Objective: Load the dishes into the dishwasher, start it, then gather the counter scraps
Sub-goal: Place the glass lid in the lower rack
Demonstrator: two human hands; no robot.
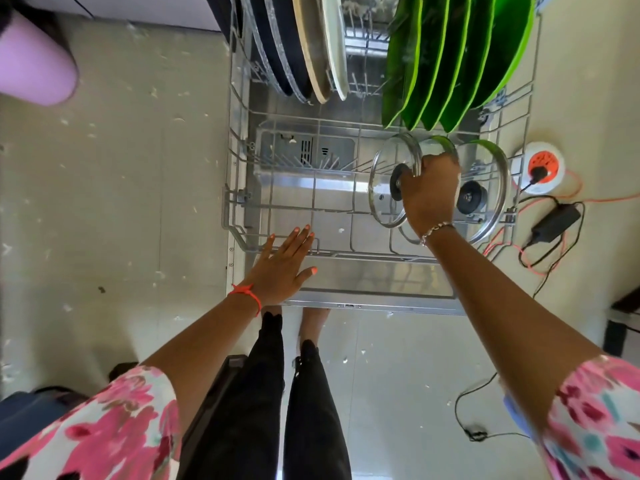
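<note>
The dishwasher's lower wire rack (239, 199) is pulled out over the open door (374, 289). Several green plates (460, 60) stand upright at its back right, and dark and pale plates (304, 46) stand at the back middle. My right hand (429, 192) grips the rim of a glass pot lid (384, 188) with a black knob, held upright in the rack's right front. A second glass lid (491, 188) stands just right of it. My left hand (284, 265) is flat, fingers together, resting on the rack's front rail.
An orange-and-white extension socket (543, 166) with a black adapter (554, 221) and loose cables lies on the floor right of the rack. A lilac cylinder (34, 64) shows at top left. My legs (284, 393) stand in front of the door.
</note>
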